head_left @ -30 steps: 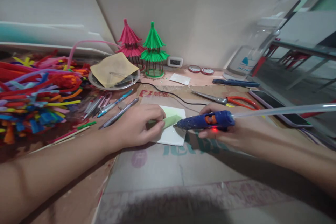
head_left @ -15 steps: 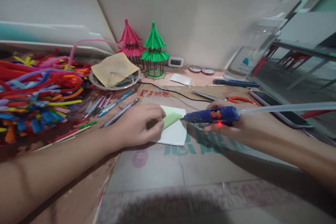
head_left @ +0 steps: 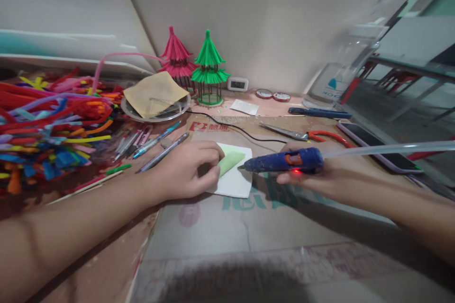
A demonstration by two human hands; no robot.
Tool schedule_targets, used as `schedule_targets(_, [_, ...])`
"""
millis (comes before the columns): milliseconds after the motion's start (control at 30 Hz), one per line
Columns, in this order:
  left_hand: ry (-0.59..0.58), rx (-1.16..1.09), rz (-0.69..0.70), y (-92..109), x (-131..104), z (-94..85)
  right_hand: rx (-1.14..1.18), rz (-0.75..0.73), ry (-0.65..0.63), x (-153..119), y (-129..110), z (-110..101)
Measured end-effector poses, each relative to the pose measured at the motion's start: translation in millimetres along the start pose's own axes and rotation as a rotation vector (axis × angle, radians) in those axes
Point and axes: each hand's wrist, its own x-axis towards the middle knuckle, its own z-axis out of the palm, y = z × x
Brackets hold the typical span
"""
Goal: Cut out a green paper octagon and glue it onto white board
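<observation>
My right hand [head_left: 309, 170] is wrapped round a blue glue gun [head_left: 284, 160] with a red light glowing on it and a clear glue stick [head_left: 387, 147] running out of its rear. Its nozzle points left, over the right part of a small white sheet [head_left: 236, 185]. A light green strip of paper [head_left: 231, 161] slants across that sheet, close to the nozzle tip. My left hand [head_left: 194, 168] has its fingers curled on the green paper's left end, thumb and forefinger pinched; they hide that end. The sheet lies on brown cardboard [head_left: 213, 241].
Colourful pipe cleaners [head_left: 53, 123] are heaped at left, near several pens [head_left: 163, 151]. Behind stand a pink pagoda [head_left: 176, 49] and a green pagoda [head_left: 209, 75]. Scissors [head_left: 284, 131], a phone [head_left: 377, 147] and a blue cutter [head_left: 320, 112] lie at right; a clear jug [head_left: 337, 71] stands behind.
The glue gun has shifted slightly left and down, its nozzle moving from the green paper's tip to over the white sheet just below it. My left hand has stayed nearly still.
</observation>
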Motion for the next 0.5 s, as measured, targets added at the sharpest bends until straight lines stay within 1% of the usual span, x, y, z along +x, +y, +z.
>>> schedule_targets(67, [0.0,-0.003,0.003,0.5,-0.1,0.1,0.078,-0.033,-0.089,-1.7,-4.0,1.6])
schedule_targets(100, [0.0,-0.002,0.005,0.8,-0.1,0.2,0.097,-0.047,-0.113,-2.1,-6.2,2.5])
schedule_targets(167, [0.003,0.0,0.008,1.3,0.3,0.6,0.088,-0.064,-0.087,-2.0,-10.3,4.2])
schedule_targets(267, [0.001,-0.001,0.002,1.4,1.1,0.7,0.055,-0.041,-0.048,-0.8,-12.7,6.9])
schedule_targets(400, [0.0,0.006,0.001,0.9,1.6,0.4,0.065,-0.037,-0.07,1.3,-9.5,10.4])
schedule_targets(500, [0.014,0.008,0.017,0.8,1.9,0.8,0.034,-0.061,-0.033,3.3,-4.8,12.8])
